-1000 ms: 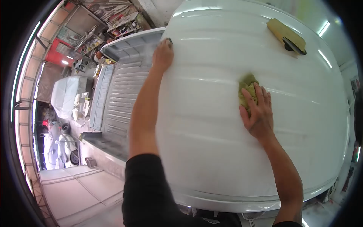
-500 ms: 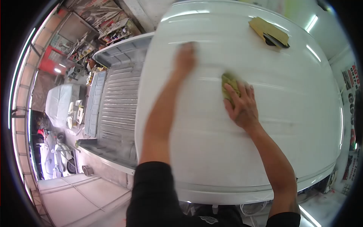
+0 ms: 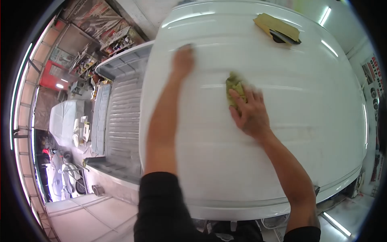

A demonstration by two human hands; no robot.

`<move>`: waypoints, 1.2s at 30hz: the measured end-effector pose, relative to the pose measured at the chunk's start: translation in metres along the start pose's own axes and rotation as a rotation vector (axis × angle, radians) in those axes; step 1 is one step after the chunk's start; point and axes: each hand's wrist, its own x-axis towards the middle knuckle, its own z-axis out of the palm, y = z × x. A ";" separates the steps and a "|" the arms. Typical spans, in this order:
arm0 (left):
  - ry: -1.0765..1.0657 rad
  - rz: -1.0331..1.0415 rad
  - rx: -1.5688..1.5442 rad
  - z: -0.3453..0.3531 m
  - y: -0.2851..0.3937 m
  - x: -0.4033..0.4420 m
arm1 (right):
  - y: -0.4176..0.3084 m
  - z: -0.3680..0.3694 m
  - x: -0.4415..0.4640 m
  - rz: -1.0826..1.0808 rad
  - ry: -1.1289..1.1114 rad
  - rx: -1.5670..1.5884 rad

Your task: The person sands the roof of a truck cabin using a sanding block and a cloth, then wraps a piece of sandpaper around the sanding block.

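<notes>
Beneath me spreads the white roof of a vehicle [image 3: 250, 169]. My right hand [image 3: 254, 115] lies on it, thumb and fingers closed over a crumpled yellow-green cloth [image 3: 236, 92] that touches the surface. Farther out and to the left, my left hand [image 3: 183, 61] is at the roof with its fingers curled. Motion blurs it, and a dark patch shows at the fingertips, too smeared to name. On the far right part of the roof lies a folded sheet of brown paper [image 3: 274, 25] with a dark flat thing [image 3: 279, 37] partly under it.
Left of the roof is a ribbed grey truck bed [image 3: 124, 109]. Beyond it stand a covered vehicle [image 3: 66, 119], a motorcycle [image 3: 70, 173] and cluttered shelves [image 3: 119, 42]. A pale panel [image 3: 90, 213] lies at lower left.
Both hands appear shifted left in the view, along with the roof and brown paper, as the camera has turned slightly. The cloth stays under my right hand.
</notes>
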 end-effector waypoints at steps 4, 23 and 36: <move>-0.424 -0.384 0.061 -0.069 0.041 0.035 | -0.001 -0.001 -0.001 -0.010 -0.004 0.003; -0.026 -0.117 -0.025 0.024 0.175 0.081 | 0.003 0.000 0.000 -0.019 0.012 -0.028; -0.169 0.010 -0.126 0.036 0.223 0.083 | 0.004 0.002 -0.003 -0.008 0.068 -0.006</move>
